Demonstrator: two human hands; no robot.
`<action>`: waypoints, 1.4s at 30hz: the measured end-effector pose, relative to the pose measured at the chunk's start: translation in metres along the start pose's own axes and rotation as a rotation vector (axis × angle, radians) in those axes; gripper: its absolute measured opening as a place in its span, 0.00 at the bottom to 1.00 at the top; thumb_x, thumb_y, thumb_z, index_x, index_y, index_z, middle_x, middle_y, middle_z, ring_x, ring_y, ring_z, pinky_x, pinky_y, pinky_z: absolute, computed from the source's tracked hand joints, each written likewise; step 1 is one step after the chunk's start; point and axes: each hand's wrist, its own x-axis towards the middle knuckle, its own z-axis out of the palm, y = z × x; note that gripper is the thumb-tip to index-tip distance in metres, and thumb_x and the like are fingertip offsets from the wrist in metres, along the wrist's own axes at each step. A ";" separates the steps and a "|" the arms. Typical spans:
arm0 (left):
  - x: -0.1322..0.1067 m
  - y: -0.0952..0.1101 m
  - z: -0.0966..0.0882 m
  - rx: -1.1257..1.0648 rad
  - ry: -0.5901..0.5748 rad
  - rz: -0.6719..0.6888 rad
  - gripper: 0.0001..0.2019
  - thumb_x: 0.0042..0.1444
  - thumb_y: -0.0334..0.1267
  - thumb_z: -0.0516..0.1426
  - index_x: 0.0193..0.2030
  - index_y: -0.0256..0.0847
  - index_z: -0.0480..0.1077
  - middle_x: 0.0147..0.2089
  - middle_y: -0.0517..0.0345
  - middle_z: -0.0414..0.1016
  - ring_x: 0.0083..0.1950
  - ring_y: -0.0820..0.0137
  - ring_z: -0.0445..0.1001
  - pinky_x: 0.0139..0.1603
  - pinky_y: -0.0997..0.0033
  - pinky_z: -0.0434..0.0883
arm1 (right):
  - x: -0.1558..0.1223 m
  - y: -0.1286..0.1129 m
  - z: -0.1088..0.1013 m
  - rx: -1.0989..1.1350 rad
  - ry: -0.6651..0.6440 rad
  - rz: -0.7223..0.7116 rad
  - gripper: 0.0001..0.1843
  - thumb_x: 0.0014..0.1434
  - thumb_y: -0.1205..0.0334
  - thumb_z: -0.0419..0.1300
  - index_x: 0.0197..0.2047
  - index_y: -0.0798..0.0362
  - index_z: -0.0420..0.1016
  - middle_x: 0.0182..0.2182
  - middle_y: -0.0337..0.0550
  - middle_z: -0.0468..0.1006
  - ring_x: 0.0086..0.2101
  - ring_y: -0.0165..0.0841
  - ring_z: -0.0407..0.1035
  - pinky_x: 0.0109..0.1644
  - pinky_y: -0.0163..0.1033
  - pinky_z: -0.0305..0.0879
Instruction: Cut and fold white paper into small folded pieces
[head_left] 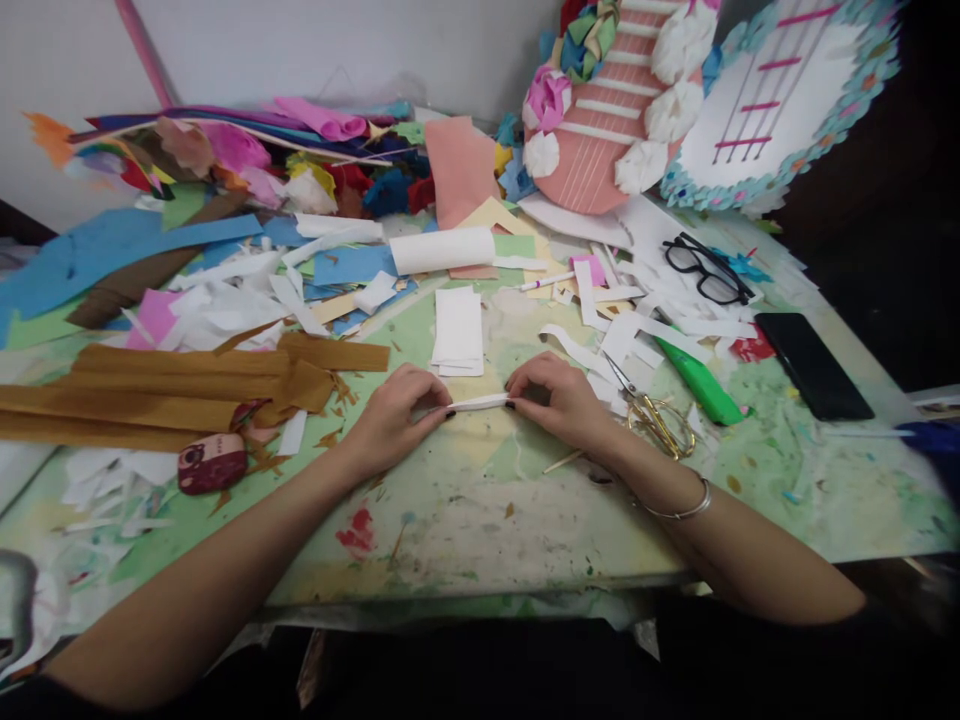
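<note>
Both my hands rest on the paint-stained table point(480, 520) and pinch the two ends of a narrow folded white paper strip point(480, 403). My left hand point(397, 415) grips its left end with fingers curled. My right hand point(559, 397) grips the right end, fingers closed; a thin bracelet circles that wrist. A small stack of white paper rectangles point(458, 330) lies just beyond the strip.
Gold-handled scissors point(654, 412) and a green marker point(701, 382) lie right of my right hand. Black glasses point(709, 270) and a dark phone point(812, 365) are further right. Brown crepe paper point(172, 390), coloured scraps and paper guitars point(615, 110) crowd the back.
</note>
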 end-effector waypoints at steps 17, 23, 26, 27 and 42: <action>-0.004 0.001 0.001 -0.117 0.143 0.041 0.08 0.58 0.31 0.53 0.38 0.41 0.75 0.33 0.55 0.76 0.36 0.69 0.72 0.37 0.68 0.68 | -0.004 -0.001 -0.002 0.303 0.011 0.210 0.02 0.51 0.64 0.63 0.29 0.53 0.73 0.27 0.40 0.78 0.28 0.29 0.70 0.32 0.36 0.66; -0.005 0.001 0.001 -0.067 0.130 0.062 0.10 0.59 0.31 0.53 0.40 0.40 0.76 0.34 0.54 0.74 0.35 0.70 0.72 0.36 0.70 0.68 | -0.004 -0.004 -0.005 0.301 0.035 0.227 0.02 0.51 0.66 0.63 0.28 0.53 0.73 0.25 0.40 0.77 0.27 0.30 0.70 0.31 0.37 0.67; -0.004 0.003 0.000 -0.073 0.113 0.082 0.09 0.59 0.30 0.53 0.39 0.38 0.75 0.35 0.54 0.75 0.37 0.70 0.73 0.38 0.70 0.68 | -0.004 -0.004 -0.004 0.316 0.056 0.181 0.03 0.50 0.68 0.62 0.30 0.53 0.73 0.27 0.39 0.77 0.29 0.30 0.70 0.34 0.37 0.68; -0.004 0.004 0.000 -0.073 0.118 0.080 0.09 0.59 0.30 0.53 0.38 0.37 0.74 0.36 0.54 0.75 0.37 0.69 0.73 0.38 0.70 0.68 | -0.004 -0.004 -0.004 0.322 0.061 0.161 0.03 0.51 0.69 0.62 0.31 0.53 0.73 0.28 0.39 0.76 0.30 0.30 0.71 0.36 0.38 0.69; -0.003 0.021 0.009 -0.734 0.248 -0.354 0.08 0.49 0.35 0.64 0.35 0.36 0.72 0.32 0.56 0.78 0.33 0.70 0.79 0.33 0.74 0.76 | -0.009 -0.021 -0.002 0.538 0.005 0.175 0.04 0.54 0.70 0.59 0.34 0.54 0.75 0.28 0.39 0.77 0.30 0.29 0.73 0.37 0.38 0.69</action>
